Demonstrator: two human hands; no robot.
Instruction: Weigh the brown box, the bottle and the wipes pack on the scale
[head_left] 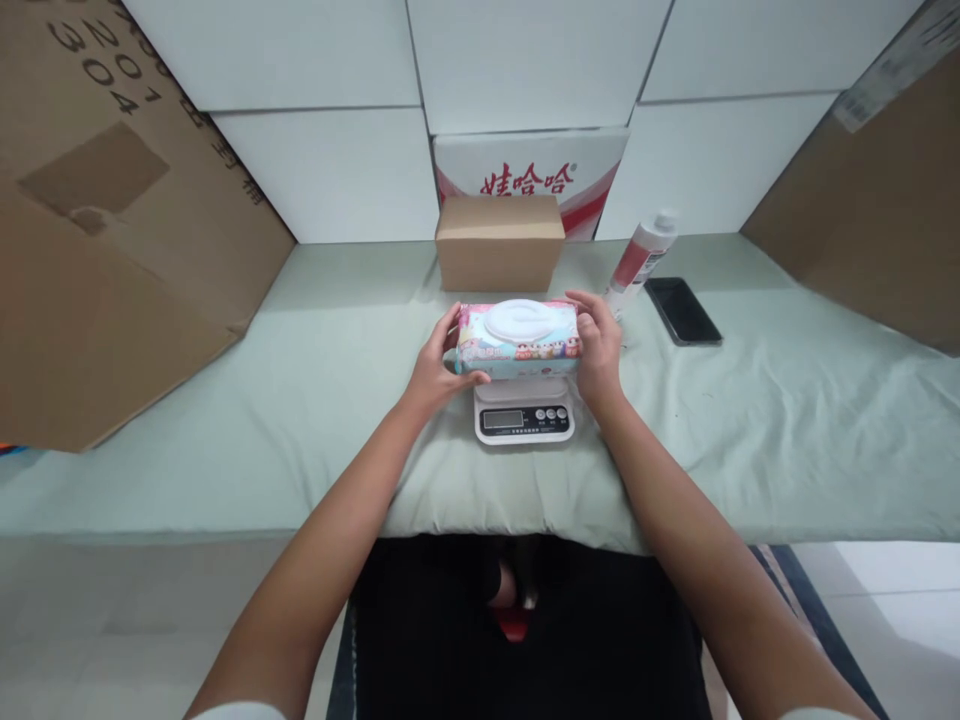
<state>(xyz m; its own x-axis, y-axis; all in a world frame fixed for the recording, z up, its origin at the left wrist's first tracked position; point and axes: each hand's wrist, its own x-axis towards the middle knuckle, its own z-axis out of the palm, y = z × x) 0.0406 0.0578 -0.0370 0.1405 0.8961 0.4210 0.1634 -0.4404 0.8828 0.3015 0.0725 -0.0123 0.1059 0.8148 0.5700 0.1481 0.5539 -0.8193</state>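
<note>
A pack of wet wipes with a white flip lid and a pink and light blue printed wrapper is held between my two hands. My left hand grips its left end, thumb along the lower front edge. Around the right end closes my right hand, fingers at the far corner. Beneath the pack is a white digital kitchen scale; its display and buttons show, while its platform is mostly covered. Whether the pack touches the platform, I cannot tell.
Behind the pack stands a small brown cardboard box, with a white and red printed carton at the wall. A white and red bottle and a black phone are to the right. Large cardboard pieces flank the green cloth.
</note>
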